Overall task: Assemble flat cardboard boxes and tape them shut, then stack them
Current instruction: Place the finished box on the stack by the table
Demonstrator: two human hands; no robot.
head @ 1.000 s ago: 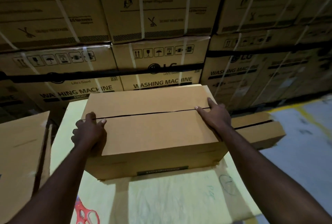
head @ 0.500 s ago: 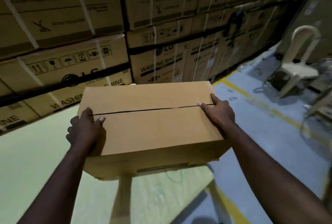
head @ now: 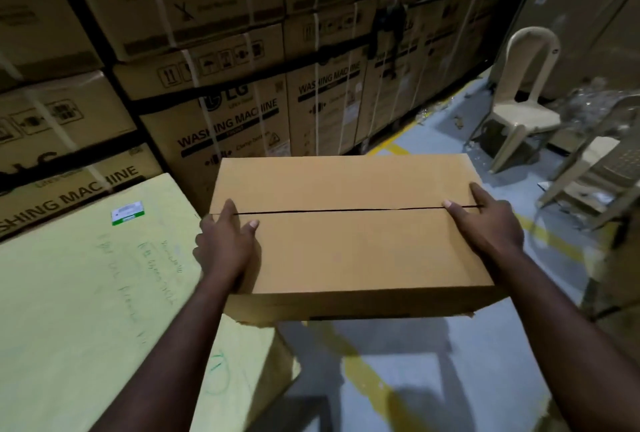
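Both hands grip the closed cardboard box [head: 349, 251]; its contents hidden.

Plain tan box [head: 349, 244], pale yellow sheet [head: 79, 293] with a green-and-white label [head: 127, 212], black-printed brown cartons [head: 221, 113], beige chair [head: 523, 99], yellow-lined grey floor [head: 398, 379].

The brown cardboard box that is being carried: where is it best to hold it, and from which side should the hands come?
By its two short ends, one hand from each side, as the left hand and right hand do now. The cardboard box is wide, and the seam between its top flaps is open and untaped, so the flaps probably would not bear a lift.
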